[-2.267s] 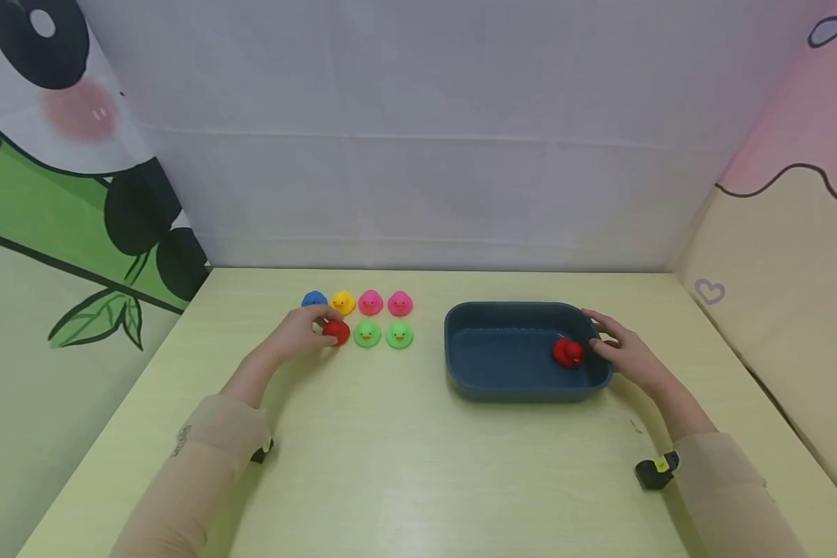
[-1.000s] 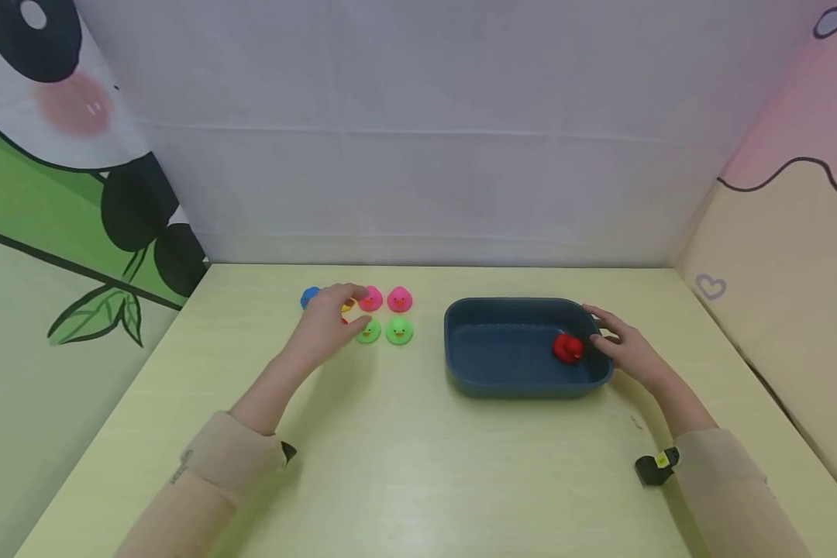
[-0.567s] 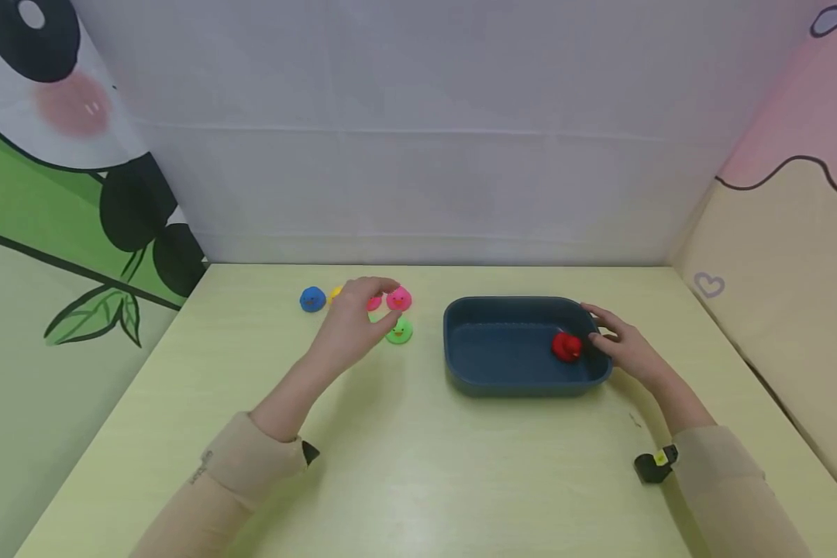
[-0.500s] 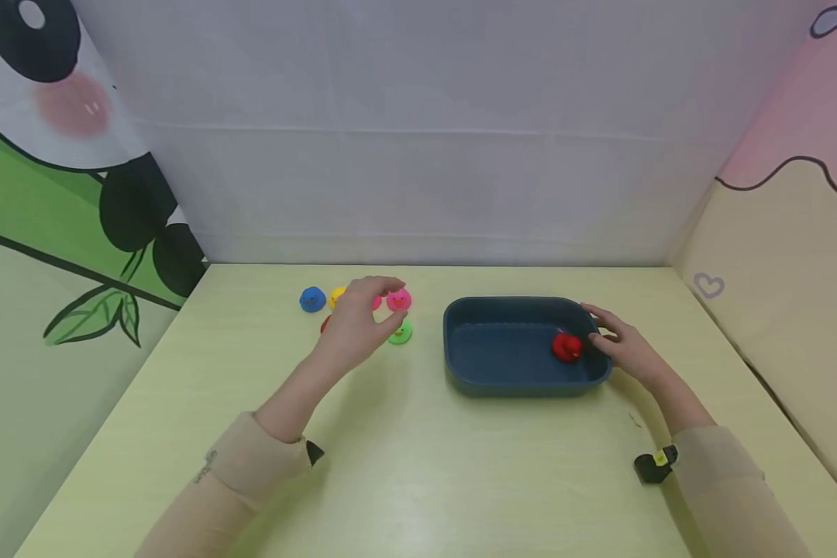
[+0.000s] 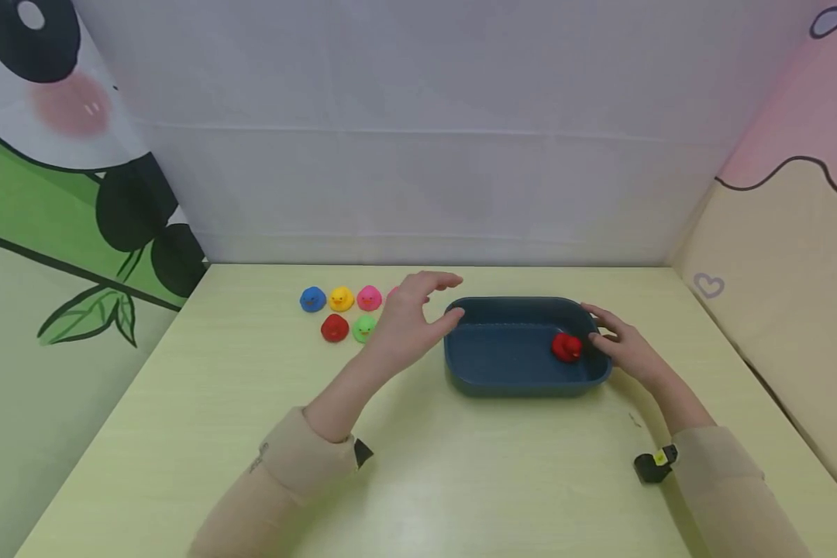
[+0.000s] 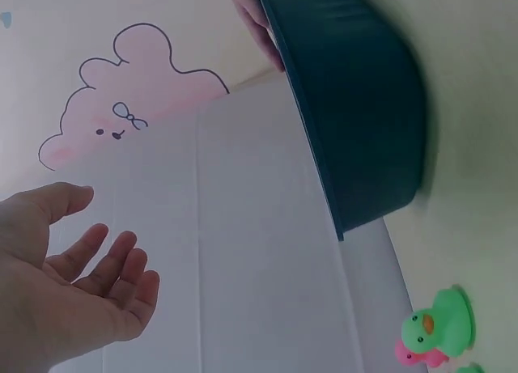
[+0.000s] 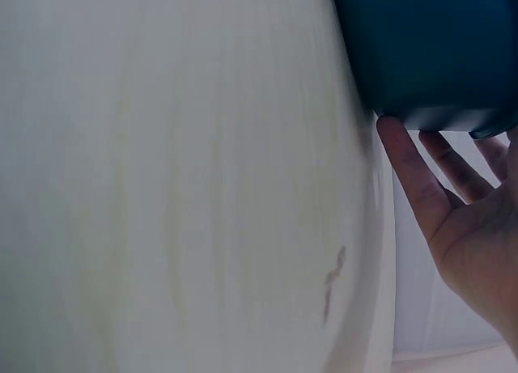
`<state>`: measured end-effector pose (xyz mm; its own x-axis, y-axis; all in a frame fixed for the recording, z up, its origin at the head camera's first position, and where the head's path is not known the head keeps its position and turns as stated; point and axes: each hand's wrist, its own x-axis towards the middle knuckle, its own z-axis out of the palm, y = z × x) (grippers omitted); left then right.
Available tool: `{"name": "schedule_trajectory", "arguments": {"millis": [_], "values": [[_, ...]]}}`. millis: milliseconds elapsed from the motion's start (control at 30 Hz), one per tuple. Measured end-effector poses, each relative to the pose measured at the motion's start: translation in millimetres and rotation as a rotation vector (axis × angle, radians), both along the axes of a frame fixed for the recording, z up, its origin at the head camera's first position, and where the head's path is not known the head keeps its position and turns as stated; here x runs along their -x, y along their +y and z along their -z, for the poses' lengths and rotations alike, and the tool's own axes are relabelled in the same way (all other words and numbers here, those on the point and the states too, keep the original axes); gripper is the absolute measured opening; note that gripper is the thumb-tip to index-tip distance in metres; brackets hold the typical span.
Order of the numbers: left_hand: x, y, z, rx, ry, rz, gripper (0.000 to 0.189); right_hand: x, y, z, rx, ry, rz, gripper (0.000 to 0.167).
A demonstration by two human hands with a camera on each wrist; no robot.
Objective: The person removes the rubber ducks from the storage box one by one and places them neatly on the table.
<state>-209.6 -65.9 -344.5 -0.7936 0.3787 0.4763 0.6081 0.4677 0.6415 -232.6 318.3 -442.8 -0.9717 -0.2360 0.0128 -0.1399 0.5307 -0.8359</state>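
Observation:
In the head view my left hand hovers at the left end of a dark blue tub, thumb and fingers apart. The left wrist view shows that hand with a bare palm. My right hand grips the tub's right end, its thumb over the rim. Against the tub's outer wall lie the right hand's fingers. Inside the tub, toward the right, sits a red rubber duck. Another red rubber duck stands on the table, left of my left hand.
Beside that duck stand blue, yellow, pink and green rubber ducks. The left hand partly covers the group; another green duck shows in the left wrist view. A pale cloth wall borders the table's back.
My left hand has let go of the red duck on the table and moved right, across the ducks, to the tub's left end. The right hand and tub have stayed put.

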Motion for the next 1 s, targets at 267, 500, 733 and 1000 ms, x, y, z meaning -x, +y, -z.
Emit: {"name": "schedule_trajectory", "arguments": {"millis": [267,500,733,1000], "values": [[0.8,33.3,2.8,0.007,0.040,0.158,0.043,-0.2,0.1,0.5,0.011,-0.005,0.000,0.055],[4.6,58.6,11.5,0.005,0.046,0.240,0.043,-1.7,0.1,-0.5,0.026,-0.016,-0.003,0.055],[11.6,82.8,22.8,0.049,0.033,0.273,0.043,-2.2,-0.3,-1.2,0.023,-0.021,0.001,0.056],[26.8,106.5,43.3,0.101,-0.007,0.297,0.045,-1.1,0.1,-0.6,0.003,-0.018,-0.001,0.057]]}}
